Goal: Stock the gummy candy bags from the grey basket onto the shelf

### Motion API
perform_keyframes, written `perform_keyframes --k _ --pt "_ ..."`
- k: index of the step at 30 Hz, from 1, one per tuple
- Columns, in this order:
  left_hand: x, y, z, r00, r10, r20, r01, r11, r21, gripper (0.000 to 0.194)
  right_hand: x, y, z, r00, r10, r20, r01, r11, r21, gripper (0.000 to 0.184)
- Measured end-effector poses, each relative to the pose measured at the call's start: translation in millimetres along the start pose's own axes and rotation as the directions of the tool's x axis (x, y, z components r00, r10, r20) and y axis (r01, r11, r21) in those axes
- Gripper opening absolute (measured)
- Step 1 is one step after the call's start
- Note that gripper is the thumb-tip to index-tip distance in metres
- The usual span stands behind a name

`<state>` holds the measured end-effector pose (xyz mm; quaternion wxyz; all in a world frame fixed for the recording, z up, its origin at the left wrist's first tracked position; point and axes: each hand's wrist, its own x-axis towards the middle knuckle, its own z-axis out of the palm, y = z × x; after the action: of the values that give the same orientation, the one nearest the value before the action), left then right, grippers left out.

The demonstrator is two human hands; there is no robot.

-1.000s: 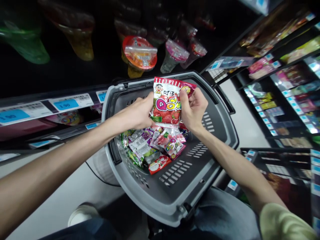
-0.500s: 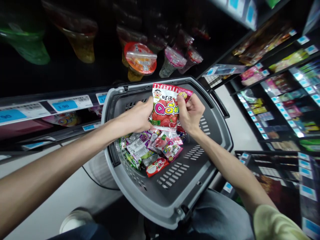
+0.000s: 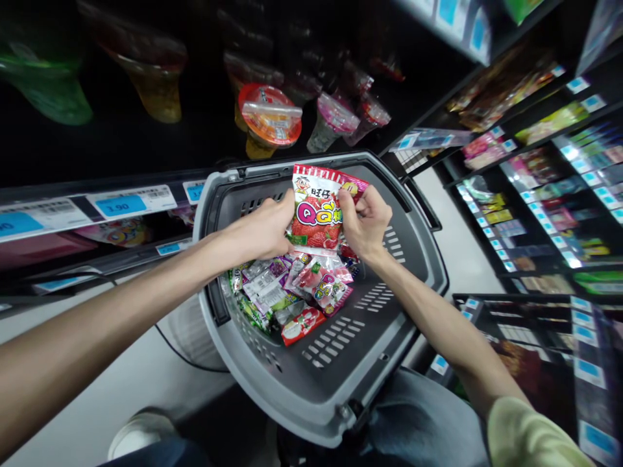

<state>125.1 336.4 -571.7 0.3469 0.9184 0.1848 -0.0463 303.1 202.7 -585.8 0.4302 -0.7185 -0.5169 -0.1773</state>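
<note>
A red and white strawberry candy bag [image 3: 317, 211] is held upright over a grey shopping basket [image 3: 272, 383]. My left hand [image 3: 263, 227] pinches the bag's left edge, fingers closed. My right hand [image 3: 367, 220] grips the right edge, and a second reddish packet [image 3: 359, 187] peeks out behind the first at that side. Below the hands, several small candy packets [image 3: 292, 292] lie piled on the basket's floor toward its left wall.
Dark shelves [image 3: 160, 253] with blue price tags [image 3: 119, 205] run along the left; jelly cups [image 3: 269, 117] stand on the shelf above the basket. More stocked shelves [image 3: 545, 194] line the right side. A pale floor strip [image 3: 452, 227] runs between. My knee [image 3: 413, 421] is under the basket.
The bag and both hands have sunk slightly toward the basket and shifted a little left. The grip on the bag is unchanged.
</note>
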Motion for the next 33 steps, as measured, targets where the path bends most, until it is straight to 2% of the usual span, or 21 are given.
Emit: perform_keyframes --k 15,24,29,33 --pt "-0.1 -2.7 3.8 0.996 0.061 -0.063 -0.062 0.998 -0.02 0.085 1.1 0.1 -0.2 1.0 0.0 0.016 0.0 1.0 -0.024 0.054" --pt "-1.4 -0.7 2.7 0.999 0.015 -0.035 -0.016 1.0 -0.023 0.083 1.8 -3.0 -0.9 1.0 -0.018 0.013 0.018 1.0 -0.015 0.053" --pt "-2.2 -0.5 2.2 0.996 0.044 -0.073 -0.048 0.998 -0.041 0.093 2.6 -4.6 -0.8 1.0 -0.009 0.014 0.01 1.0 -0.021 0.054" --pt "-2.7 0.5 1.2 0.998 0.036 -0.057 -0.04 0.996 -0.08 0.1 2.5 -3.8 -0.5 1.0 -0.02 0.011 0.02 1.0 0.003 0.052"
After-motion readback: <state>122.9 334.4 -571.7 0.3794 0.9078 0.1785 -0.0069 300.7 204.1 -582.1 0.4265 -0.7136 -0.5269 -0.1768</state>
